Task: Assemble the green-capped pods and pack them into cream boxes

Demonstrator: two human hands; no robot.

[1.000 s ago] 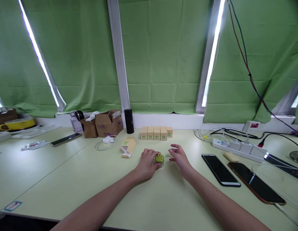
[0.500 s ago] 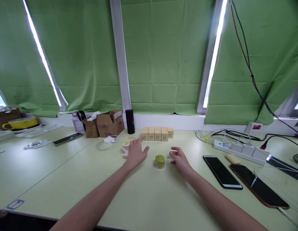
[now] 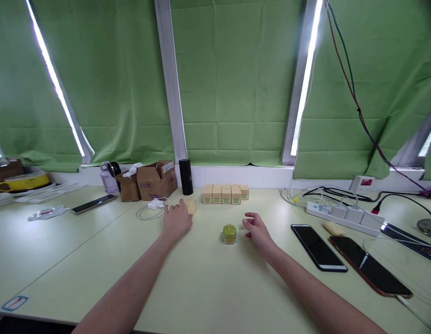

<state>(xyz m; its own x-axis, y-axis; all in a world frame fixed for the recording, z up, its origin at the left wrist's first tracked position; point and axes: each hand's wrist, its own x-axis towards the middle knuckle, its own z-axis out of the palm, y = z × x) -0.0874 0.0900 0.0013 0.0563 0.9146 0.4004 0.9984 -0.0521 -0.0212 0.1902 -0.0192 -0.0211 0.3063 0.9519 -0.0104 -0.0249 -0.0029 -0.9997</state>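
My left hand (image 3: 176, 220) lies over a small tan cardboard piece (image 3: 191, 206), fingers a little apart; most of the piece is hidden under it. To the right stands a small clear jar with a green lid (image 3: 230, 234), upright on the table and touched by neither hand. Just right of the jar, my right hand (image 3: 257, 229) hovers with its fingers loosely curved and apart, holding nothing. Behind them, several small kraft boxes with green labels (image 3: 221, 194) stand in a row.
At the back left are open cardboard boxes (image 3: 156, 182), a black cylinder (image 3: 186, 176) and a white charger with cable (image 3: 155, 204). On the right lie phones (image 3: 319, 247) and a white power strip (image 3: 344, 215) with cables. Another phone (image 3: 93, 204) rests at left.
My left hand has moved left over the cardboard piece, which looks flatter and more covered now. My right hand and the jar are nearly unchanged. The view has shifted slightly.
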